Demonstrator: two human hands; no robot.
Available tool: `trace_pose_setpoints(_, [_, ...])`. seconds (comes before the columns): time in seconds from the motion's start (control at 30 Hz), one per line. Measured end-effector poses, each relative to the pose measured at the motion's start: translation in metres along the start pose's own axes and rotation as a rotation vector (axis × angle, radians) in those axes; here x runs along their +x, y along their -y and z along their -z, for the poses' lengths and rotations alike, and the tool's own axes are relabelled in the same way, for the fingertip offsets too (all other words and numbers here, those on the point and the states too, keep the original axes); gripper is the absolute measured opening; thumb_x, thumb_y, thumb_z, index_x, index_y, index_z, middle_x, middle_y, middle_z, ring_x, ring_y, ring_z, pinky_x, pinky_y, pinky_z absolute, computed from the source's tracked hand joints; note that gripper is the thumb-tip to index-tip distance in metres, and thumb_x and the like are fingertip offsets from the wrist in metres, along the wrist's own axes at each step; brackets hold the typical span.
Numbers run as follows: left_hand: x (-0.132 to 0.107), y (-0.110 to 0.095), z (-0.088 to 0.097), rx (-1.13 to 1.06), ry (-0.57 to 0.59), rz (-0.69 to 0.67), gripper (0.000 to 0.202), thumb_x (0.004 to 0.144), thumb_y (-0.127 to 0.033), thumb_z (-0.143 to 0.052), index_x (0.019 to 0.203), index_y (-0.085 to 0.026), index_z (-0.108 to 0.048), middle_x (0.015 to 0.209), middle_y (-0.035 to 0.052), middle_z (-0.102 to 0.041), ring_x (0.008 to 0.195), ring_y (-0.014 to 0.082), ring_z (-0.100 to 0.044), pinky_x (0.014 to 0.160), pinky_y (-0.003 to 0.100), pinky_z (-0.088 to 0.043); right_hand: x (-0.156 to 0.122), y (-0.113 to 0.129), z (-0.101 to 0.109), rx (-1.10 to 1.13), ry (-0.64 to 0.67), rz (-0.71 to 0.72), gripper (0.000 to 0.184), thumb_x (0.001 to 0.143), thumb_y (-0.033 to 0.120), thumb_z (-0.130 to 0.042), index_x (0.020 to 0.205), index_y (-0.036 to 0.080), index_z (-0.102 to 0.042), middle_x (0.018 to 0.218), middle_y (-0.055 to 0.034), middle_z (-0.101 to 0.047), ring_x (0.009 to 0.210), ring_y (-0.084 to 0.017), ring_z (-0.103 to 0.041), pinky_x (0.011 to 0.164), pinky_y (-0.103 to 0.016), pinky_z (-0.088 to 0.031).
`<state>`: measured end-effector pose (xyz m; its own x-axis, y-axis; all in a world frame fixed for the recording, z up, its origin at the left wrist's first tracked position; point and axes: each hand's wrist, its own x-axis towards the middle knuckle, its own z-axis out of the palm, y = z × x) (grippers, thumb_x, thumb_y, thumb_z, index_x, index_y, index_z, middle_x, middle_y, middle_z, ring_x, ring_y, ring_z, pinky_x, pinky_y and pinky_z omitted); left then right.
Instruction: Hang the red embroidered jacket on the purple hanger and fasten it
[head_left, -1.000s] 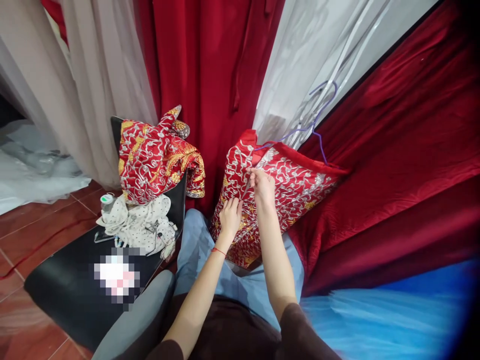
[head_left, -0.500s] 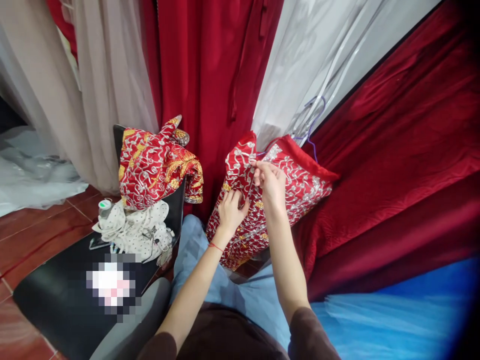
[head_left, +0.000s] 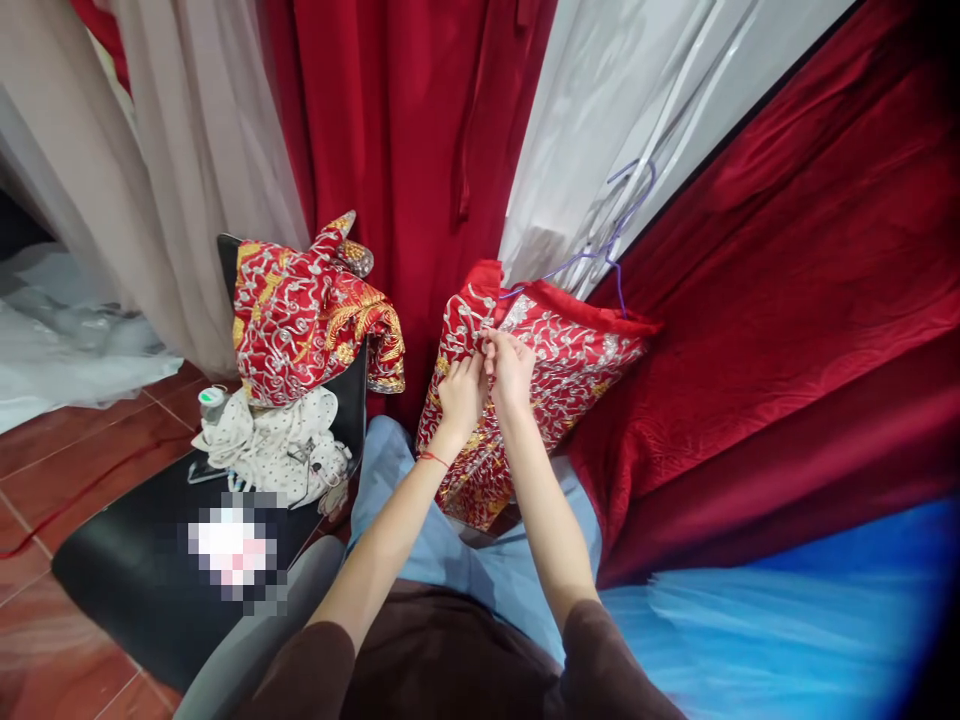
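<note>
A red garment point(head_left: 570, 350) embroidered in silver and gold hangs in front of me on a purple wire hanger point(head_left: 619, 225). My left hand point(head_left: 461, 402) has its fingers curled on the garment's front, closed on the cloth. Just above and to the right, my right hand point(head_left: 511, 368) pinches at the garment's front edge below the collar. The fingertips of both hands nearly meet. Whatever small part lies between them is hidden.
A black chair point(head_left: 127, 560) at left bears another red embroidered garment point(head_left: 289, 320), a dotted white cloth point(head_left: 277, 440), a small jar point(head_left: 213, 402) and a phone point(head_left: 206, 471). Red curtains point(head_left: 405, 140) hang behind. Dark red fabric point(head_left: 765, 330) and blue tulle point(head_left: 735, 630) are at right.
My right hand has moved left and down, closer to my left hand. The left hand's fingers have drawn together. The hanger shows more above the garment, whose collar has shifted slightly left.
</note>
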<state>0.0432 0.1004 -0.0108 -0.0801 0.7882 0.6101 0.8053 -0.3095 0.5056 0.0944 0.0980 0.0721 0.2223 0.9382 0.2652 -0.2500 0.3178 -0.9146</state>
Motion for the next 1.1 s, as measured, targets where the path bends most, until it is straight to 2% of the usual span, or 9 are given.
trace_pose_setpoints(0.23, [0.015, 0.005, -0.014, 0.13, 0.048, -0.005, 0.033, 0.101, -0.026, -0.036, 0.121, -0.016, -0.061, 0.106, 0.0113, -0.07, 0.099, 0.0248, -0.062, 0.072, 0.031, -0.048, 0.034, 0.003, -0.006, -0.007, -0.073, -0.031, 0.017, 0.073, 0.014, -0.054, 0.058, 0.015, -0.06, 0.047, 0.0066, -0.048, 0.035, -0.002, -0.032, 0.035, -0.016, -0.023])
trace_pose_setpoints(0.43, [0.018, -0.005, 0.003, 0.196, 0.047, -0.053, 0.029, 0.102, -0.026, -0.035, 0.113, -0.02, -0.062, 0.101, 0.0079, -0.071, 0.096, 0.0224, -0.062, 0.071, 0.03, -0.049, 0.037, 0.029, -0.012, 0.024, -0.09, -0.034, 0.025, 0.074, 0.011, -0.056, 0.05, 0.016, -0.051, 0.049, 0.0045, -0.053, 0.035, -0.001, -0.031, 0.032, -0.015, -0.019])
trace_pose_setpoints(0.6, [0.023, -0.017, 0.024, 0.165, -0.032, -0.126, 0.031, 0.102, -0.026, -0.033, 0.112, -0.02, -0.061, 0.102, 0.0078, -0.07, 0.099, 0.0224, -0.06, 0.069, 0.03, -0.049, 0.023, 0.047, -0.007, 0.001, -0.001, 0.103, 0.027, 0.08, 0.015, -0.055, 0.053, 0.016, -0.054, 0.051, 0.0048, -0.053, 0.035, -0.001, -0.031, 0.033, -0.016, -0.021])
trace_pose_setpoints(0.67, [0.024, -0.019, 0.026, 0.149, -0.045, -0.139, 0.031, 0.102, -0.025, -0.033, 0.112, -0.019, -0.061, 0.102, 0.0085, -0.07, 0.1, 0.0225, -0.059, 0.069, 0.03, -0.049, 0.023, 0.045, -0.005, -0.055, 0.027, 0.151, 0.025, 0.082, 0.019, -0.056, 0.057, 0.017, -0.056, 0.05, 0.0062, -0.051, 0.034, -0.002, -0.03, 0.034, -0.018, -0.022])
trace_pose_setpoints(0.77, [0.018, -0.014, 0.018, 0.148, -0.039, -0.124, 0.029, 0.102, -0.024, -0.034, 0.11, -0.018, -0.061, 0.1, 0.0094, -0.069, 0.098, 0.0228, -0.059, 0.068, 0.03, -0.049, 0.027, 0.045, -0.007, -0.159, 0.031, 0.139, 0.026, 0.086, 0.023, -0.057, 0.06, 0.018, -0.055, 0.048, 0.0068, -0.048, 0.033, -0.002, -0.03, 0.035, -0.019, -0.023])
trace_pose_setpoints(0.83, [0.009, -0.004, 0.007, 0.164, -0.023, -0.139, 0.028, 0.101, -0.024, -0.034, 0.106, -0.017, -0.062, 0.097, 0.0099, -0.068, 0.097, 0.0231, -0.059, 0.07, 0.03, -0.048, 0.029, 0.063, -0.013, -0.182, -0.009, 0.21, 0.027, 0.089, 0.027, -0.056, 0.063, 0.019, -0.055, 0.049, 0.0065, -0.05, 0.032, -0.002, -0.032, 0.035, -0.019, -0.023])
trace_pose_setpoints(0.9, [0.0, 0.007, -0.004, 0.166, -0.009, -0.174, 0.029, 0.102, -0.026, -0.035, 0.101, -0.017, -0.062, 0.095, 0.0099, -0.068, 0.096, 0.0229, -0.059, 0.074, 0.031, -0.048, 0.027, 0.095, -0.018, -0.176, -0.045, 0.384, 0.027, 0.093, 0.027, -0.051, 0.068, 0.018, -0.056, 0.051, 0.0056, -0.053, 0.032, -0.003, -0.037, 0.035, -0.019, -0.023])
trace_pose_setpoints(1.0, [-0.005, 0.017, -0.016, 0.132, -0.034, -0.178, 0.032, 0.103, -0.03, -0.033, 0.097, -0.017, -0.062, 0.092, 0.0089, -0.068, 0.092, 0.0216, -0.06, 0.075, 0.03, -0.047, 0.021, 0.143, -0.017, -0.253, 0.05, 0.608, 0.025, 0.09, 0.015, -0.05, 0.067, 0.017, -0.059, 0.05, 0.0031, -0.056, 0.033, -0.006, -0.045, 0.035, -0.021, -0.026])
trace_pose_setpoints(1.1, [0.001, 0.017, -0.019, 0.096, -0.08, -0.118, 0.035, 0.103, -0.036, -0.033, 0.094, -0.018, -0.061, 0.093, 0.0095, -0.069, 0.091, 0.0219, -0.061, 0.07, 0.03, -0.045, 0.02, 0.15, 0.005, -0.406, 0.112, 0.666, 0.021, 0.087, 0.016, -0.052, 0.068, 0.018, -0.059, 0.048, 0.0032, -0.055, 0.036, -0.009, -0.047, 0.037, -0.023, -0.031])
